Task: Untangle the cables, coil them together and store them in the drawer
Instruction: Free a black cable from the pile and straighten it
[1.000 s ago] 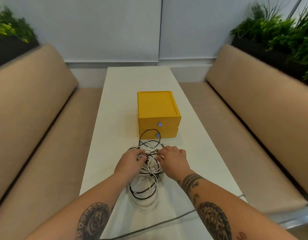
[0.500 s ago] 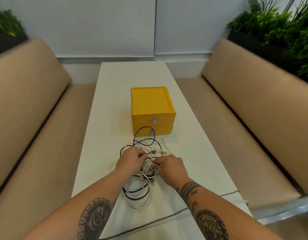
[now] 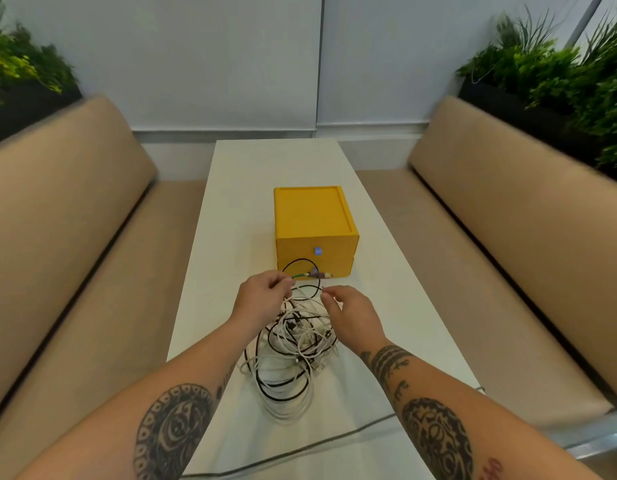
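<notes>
While the tangle of thin white and black cables (image 3: pixel 293 348) lies on the long white surface (image 3: pixel 276 168), close in front of the person, both hands are at its far edge. The left hand (image 3: pixel 262 296) pinches a thin green cable (image 3: pixel 302 275) between thumb and fingers and holds it lifted. This cable runs to the right and ends in a small brownish connector (image 3: pixel 317 274). The right hand (image 3: pixel 348 313) is near it, with curled fingers above the tangle. A white strand passes at its fingertips, but I cannot tell if it is really gripped. One black loop (image 3: pixel 302 262) stands up from the tangle.

Just behind the cables, in the middle of the surface, stands a square yellow box with two drawers (image 3: pixel 315 220). Both drawers are closed, and the upper one carries a small blue knob (image 3: pixel 318 251). The connector hangs in front of the lower drawer. A dark cord (image 3: pixel 300 448) crosses the near end of the surface.

On each side runs a beige padded bench, one on the left (image 3: pixel 57 220) and one on the right (image 3: pixel 508 220). Behind their backs grow green plants (image 3: pixel 560 74) in dark planters.
</notes>
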Available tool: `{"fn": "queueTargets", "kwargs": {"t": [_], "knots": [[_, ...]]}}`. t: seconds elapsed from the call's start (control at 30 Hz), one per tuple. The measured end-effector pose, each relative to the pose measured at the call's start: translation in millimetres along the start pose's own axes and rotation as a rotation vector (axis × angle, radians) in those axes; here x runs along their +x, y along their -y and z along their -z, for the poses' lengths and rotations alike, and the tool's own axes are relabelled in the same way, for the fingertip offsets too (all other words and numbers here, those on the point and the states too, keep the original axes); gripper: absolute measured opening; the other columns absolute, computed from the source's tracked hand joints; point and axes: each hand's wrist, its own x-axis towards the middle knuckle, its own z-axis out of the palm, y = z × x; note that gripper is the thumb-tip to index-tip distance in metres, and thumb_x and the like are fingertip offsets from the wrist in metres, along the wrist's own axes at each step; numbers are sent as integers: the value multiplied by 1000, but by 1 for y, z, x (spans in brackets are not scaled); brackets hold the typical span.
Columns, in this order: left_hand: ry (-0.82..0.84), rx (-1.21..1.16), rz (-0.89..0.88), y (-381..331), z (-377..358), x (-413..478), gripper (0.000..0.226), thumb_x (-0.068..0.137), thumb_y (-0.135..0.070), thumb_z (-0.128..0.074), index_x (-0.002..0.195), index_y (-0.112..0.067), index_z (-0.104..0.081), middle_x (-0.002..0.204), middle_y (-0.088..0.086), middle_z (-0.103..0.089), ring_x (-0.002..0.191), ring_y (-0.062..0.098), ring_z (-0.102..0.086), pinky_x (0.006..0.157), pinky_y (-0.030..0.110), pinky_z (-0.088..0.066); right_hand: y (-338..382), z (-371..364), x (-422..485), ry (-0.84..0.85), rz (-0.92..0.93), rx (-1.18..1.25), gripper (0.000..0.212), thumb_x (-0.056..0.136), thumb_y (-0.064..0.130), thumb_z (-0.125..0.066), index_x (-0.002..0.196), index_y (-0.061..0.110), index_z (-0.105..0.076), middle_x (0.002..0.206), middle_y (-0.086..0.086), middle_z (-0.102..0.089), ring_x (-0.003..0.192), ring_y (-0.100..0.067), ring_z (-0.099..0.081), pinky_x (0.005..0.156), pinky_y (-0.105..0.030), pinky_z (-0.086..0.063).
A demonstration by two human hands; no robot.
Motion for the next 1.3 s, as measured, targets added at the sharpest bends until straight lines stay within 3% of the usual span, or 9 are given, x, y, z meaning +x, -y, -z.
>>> {"fn": "queueTargets", "kwargs": {"t": [0.13, 0.23, 0.4, 0.5, 0.63, 0.83, 1.07, 1.2, 1.3], "knots": [[-5, -209, -43, -23, 12, -2, 20, 97, -26, -60, 82, -21, -72, 73, 4, -69, 58, 18, -55, 62, 39, -52, 21, 0, 4, 81, 45, 5, 40, 98, 44, -55, 131, 24, -63, 133, 4, -63, 124, -16, -54, 103, -33, -43], [-7, -420, -77, -48, 20, -6, 17, 100, -17, -57, 91, -11, -70, 74, 5, -66, 56, 17, -53, 57, 32, -51, 36, -4, 4, 160, 70, 20, 42, 97, 43, -57, 136, 25, -59, 136, 4, -61, 126, -17, -53, 104, -35, -43], [-11, -597, -103, -74, 33, -6, 13, 98, -15, -60, 97, -5, -68, 74, 4, -67, 53, 16, -51, 57, 31, -49, 52, 1, 2, 124, 110, 164, 21, 100, 29, -56, 115, 22, -69, 108, 1, -73, 97, -19, -64, 83, -32, -50], [-44, -684, -81, -76, 41, -6, 16, 99, -25, -61, 103, -11, -68, 90, 3, -73, 59, 14, -55, 61, 31, -54, 65, 12, 9, 66, 118, 207, 16, 101, 30, -54, 101, 24, -69, 95, -1, -74, 83, -22, -65, 75, -40, -53], [29, -520, -23, -62, 44, -8, 20, 101, -34, -55, 109, -22, -70, 110, -3, -73, 80, 14, -60, 67, 31, -54, 84, 31, 17, 23, 111, 346, 19, 101, 28, -52, 88, 34, -65, 87, 6, -73, 75, -16, -70, 70, -34, -54], [139, -204, -44, -31, 24, -15, 24, 101, -36, -50, 106, -28, -72, 105, -9, -73, 96, 13, -63, 85, 36, -50, 118, 52, 28, -27, 91, 560, 17, 102, 27, -52, 93, 20, -66, 86, 0, -75, 71, -17, -71, 66, -34, -51], [189, -154, -34, -8, 18, -14, 26, 99, -30, -54, 83, -21, -73, 83, -8, -71, 84, 15, -65, 88, 38, -53, 130, 83, 37, -148, -1, 863, 18, 102, 24, -53, 90, 16, -65, 82, -2, -72, 63, -14, -63, 60, -30, -50], [88, -386, -8, -30, 20, -8, 21, 101, -19, -55, 89, -13, -71, 85, 2, -73, 76, 22, -64, 74, 35, -57, 111, 80, 41, -161, -133, 879, 22, 103, 33, -52, 101, 14, -65, 93, -3, -76, 66, -16, -65, 54, -26, -49], [48, -448, -37, -47, 26, -2, 16, 100, -20, -57, 94, -14, -70, 84, 2, -73, 73, 24, -66, 72, 38, -58, 94, 71, 37, -52, -218, 767, 27, 103, 37, -48, 110, 16, -64, 99, -1, -76, 73, -16, -68, 60, -28, -49]]}}
